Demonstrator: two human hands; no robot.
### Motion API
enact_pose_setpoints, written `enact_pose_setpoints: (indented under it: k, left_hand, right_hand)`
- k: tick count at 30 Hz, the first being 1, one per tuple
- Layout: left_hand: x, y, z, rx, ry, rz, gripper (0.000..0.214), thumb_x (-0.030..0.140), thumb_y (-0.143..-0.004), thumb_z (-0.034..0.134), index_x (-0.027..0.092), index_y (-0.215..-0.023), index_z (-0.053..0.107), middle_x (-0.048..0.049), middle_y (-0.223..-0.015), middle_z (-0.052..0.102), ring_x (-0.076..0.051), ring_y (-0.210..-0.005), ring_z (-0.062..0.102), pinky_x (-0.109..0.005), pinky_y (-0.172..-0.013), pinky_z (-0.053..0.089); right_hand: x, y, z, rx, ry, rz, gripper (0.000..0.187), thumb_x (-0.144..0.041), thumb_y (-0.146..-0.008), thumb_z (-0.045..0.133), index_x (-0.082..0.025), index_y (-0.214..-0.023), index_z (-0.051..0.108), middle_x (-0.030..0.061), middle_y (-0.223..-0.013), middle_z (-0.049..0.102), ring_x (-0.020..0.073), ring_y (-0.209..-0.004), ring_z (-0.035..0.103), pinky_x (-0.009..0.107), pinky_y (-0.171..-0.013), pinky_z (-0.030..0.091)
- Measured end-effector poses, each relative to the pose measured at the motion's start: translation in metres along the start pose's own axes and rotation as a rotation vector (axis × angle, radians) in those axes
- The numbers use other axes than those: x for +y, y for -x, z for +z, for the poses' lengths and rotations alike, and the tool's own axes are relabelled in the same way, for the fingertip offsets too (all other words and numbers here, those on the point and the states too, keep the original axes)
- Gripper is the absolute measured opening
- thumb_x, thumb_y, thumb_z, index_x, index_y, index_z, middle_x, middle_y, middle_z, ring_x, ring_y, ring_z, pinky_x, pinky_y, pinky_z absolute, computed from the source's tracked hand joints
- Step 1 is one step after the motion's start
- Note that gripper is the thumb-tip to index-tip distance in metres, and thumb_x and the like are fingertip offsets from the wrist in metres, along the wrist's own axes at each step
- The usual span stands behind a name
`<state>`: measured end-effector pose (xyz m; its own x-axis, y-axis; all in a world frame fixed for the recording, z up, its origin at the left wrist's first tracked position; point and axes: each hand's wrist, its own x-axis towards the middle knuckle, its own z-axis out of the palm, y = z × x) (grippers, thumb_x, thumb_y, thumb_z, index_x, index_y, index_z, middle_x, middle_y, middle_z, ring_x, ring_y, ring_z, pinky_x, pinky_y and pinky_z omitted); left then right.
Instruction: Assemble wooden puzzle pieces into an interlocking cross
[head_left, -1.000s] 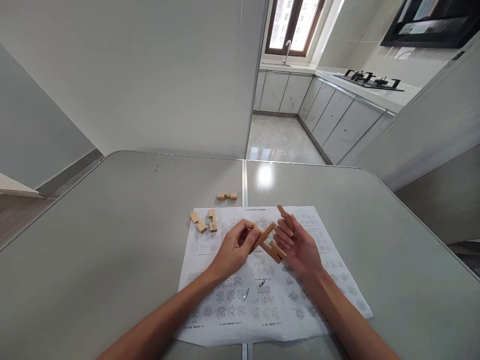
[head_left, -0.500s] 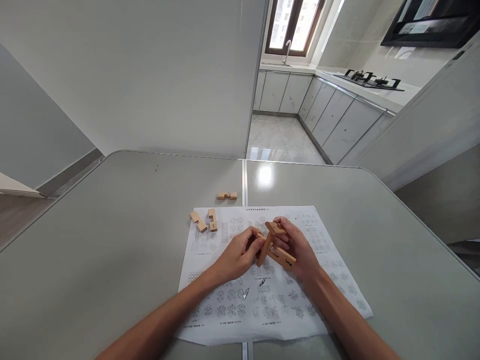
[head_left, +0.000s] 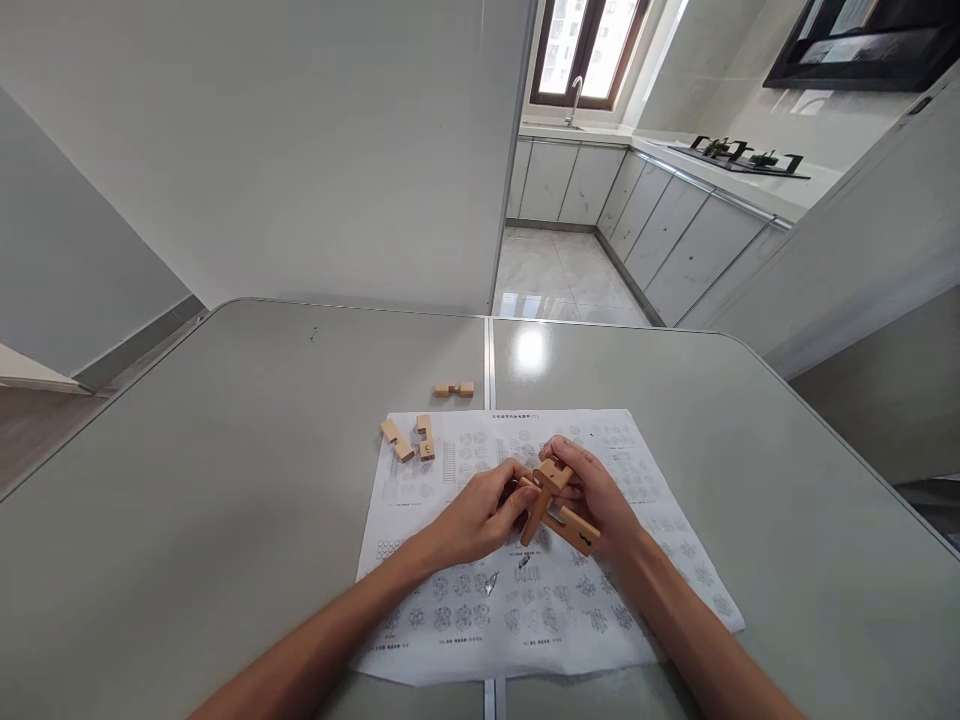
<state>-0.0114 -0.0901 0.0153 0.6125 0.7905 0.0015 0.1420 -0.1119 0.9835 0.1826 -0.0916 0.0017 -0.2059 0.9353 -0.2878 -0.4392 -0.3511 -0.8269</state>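
Both hands hold joined wooden puzzle pieces above a printed sheet. My left hand pinches the left end between thumb and fingers. My right hand is closed round the right side, its fingers partly hidden behind the wood. One piece slants down between the hands, and a longer piece with a dark mark on its end crosses it. To the left lie two notched wooden pieces, a tilted one and an upright-lying one with a mark. A third notched piece rests beyond the sheet.
The printed sheet with rows of small line drawings lies across the seam of the grey table. Two small shiny bits lie on the sheet. Behind the table are a pale wall panel and a kitchen with a gas stove.
The held puzzle pieces have turned slightly and moved a little down and right. My left hand has shifted slightly right along them. The loose pieces have not moved on the table.
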Motion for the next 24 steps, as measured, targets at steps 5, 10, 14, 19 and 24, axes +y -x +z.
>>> enact_pose_setpoints:
  k: [5,10,14,19,24]
  left_hand:
    - [-0.0003,0.0010,0.0011,-0.037,0.035,-0.003,0.032,0.051,-0.107,0.044,0.022,-0.097,0.054,-0.0003,-0.073,0.063,-0.015,-0.060,0.057,-0.026,-0.057,0.044]
    - [-0.0001,0.0023,0.0018,-0.007,0.017,-0.004,0.033,0.052,-0.107,0.043,0.022,-0.098,0.054,0.0006,-0.072,0.060,-0.014,-0.058,0.051,-0.027,-0.056,0.042]
    - [-0.0006,0.0028,0.0022,0.022,-0.014,-0.008,0.036,0.054,-0.108,0.038,0.022,-0.098,0.051,0.0021,-0.072,0.055,-0.015,-0.060,0.045,-0.028,-0.059,0.041]
    - [-0.0033,0.0020,0.0032,0.043,0.044,-0.014,0.035,0.056,-0.107,0.040,0.023,-0.099,0.047,0.0022,-0.074,0.053,-0.014,-0.061,0.044,-0.026,-0.059,0.038]
    - [-0.0044,0.0004,0.0027,-0.009,0.209,-0.018,0.032,0.056,-0.105,0.048,0.025,-0.110,0.042,0.0032,-0.077,0.056,-0.012,-0.061,0.044,-0.024,-0.057,0.034]
  right_hand:
    - [-0.0044,0.0010,0.0010,-0.005,0.034,0.021,0.040,-0.054,-0.084,0.081,-0.021,-0.079,0.058,-0.0118,-0.052,0.032,0.0053,-0.046,0.012,0.017,-0.039,0.016]
    - [-0.0041,-0.0002,-0.0019,-0.011,0.044,0.049,0.039,-0.050,-0.084,0.081,-0.020,-0.077,0.058,-0.0111,-0.055,0.033,0.0045,-0.047,0.012,0.016,-0.038,0.014]
    - [-0.0003,-0.0017,-0.0047,-0.045,0.024,0.048,0.036,-0.049,-0.087,0.080,-0.019,-0.080,0.060,-0.0118,-0.056,0.031,0.0036,-0.046,0.012,0.015,-0.038,0.015]
    - [0.0013,-0.0007,-0.0021,-0.088,0.008,0.083,0.036,-0.051,-0.089,0.078,-0.020,-0.082,0.062,-0.0119,-0.055,0.033,0.0036,-0.043,0.016,0.013,-0.035,0.019]
    - [0.0041,-0.0009,0.0000,-0.074,-0.010,0.116,0.034,-0.051,-0.089,0.078,-0.021,-0.082,0.062,-0.0118,-0.051,0.038,0.0039,-0.042,0.017,0.013,-0.038,0.032]
